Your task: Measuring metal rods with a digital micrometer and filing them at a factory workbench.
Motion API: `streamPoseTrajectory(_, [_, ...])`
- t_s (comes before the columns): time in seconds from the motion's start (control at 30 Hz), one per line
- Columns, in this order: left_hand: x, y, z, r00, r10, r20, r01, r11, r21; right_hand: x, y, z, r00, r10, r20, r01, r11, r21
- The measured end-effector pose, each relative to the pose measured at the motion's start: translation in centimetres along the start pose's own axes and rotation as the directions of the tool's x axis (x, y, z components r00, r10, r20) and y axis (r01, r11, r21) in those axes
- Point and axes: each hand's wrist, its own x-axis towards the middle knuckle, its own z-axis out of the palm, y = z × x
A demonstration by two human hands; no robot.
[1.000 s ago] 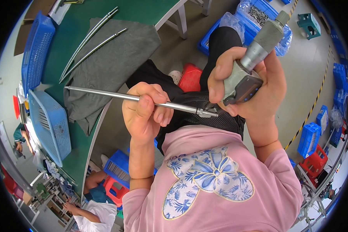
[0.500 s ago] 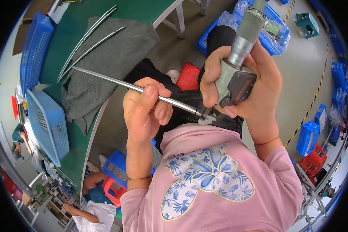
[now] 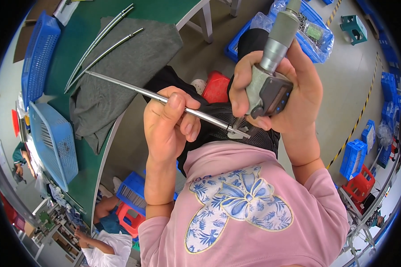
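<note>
My left hand (image 3: 167, 118) pinches a thin, shiny metal rod (image 3: 129, 86) between thumb and fingers. The rod slants from over the bench down to the right. Its lower end lies at the jaws of a micrometer (image 3: 278, 44); whether the jaws touch it I cannot tell. My right hand (image 3: 303, 91) is wrapped around the micrometer's frame, with its grey thimble pointing up and its dark display housing toward the palm. On the bench, a few similar metal rods (image 3: 109, 51) rest on a dark grey cloth (image 3: 151, 49).
The green bench (image 3: 160, 11) curves along the left, bearing blue plastic baskets (image 3: 53, 142). Behind my right hand a blue crate (image 3: 323, 49) holds bagged parts. A red stool (image 3: 216, 86) and a green stool (image 3: 354, 29) stand on the floor. Another person (image 3: 109, 249) sits at lower left.
The rod's lower end has shifted right, reaching past the micrometer's jaws. The micrometer and my right hand have moved slightly left. Both hands keep their hold.
</note>
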Motion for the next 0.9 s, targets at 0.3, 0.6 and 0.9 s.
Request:
streamPoseTrajectory(0.3, [0.09,0.09,-0.13,1.000,0.006,-0.006,-0.006,1.000,-0.007,0.15,0.11,-0.37,0.997,0.010,0.073,-0.012,1.000,0.028])
streamPoseTrajectory(0.6, [0.14,0.16,-0.20,1.000,0.013,-0.010,-0.013,1.000,0.023,0.44,0.06,-0.43,0.995,0.100,-0.015,-0.097,0.986,0.133])
streamPoseTrajectory(0.9, [0.13,-0.07,-0.11,1.000,0.009,-0.014,-0.009,1.000,0.014,0.29,0.00,-0.30,0.994,0.110,-0.021,-0.107,0.987,0.123])
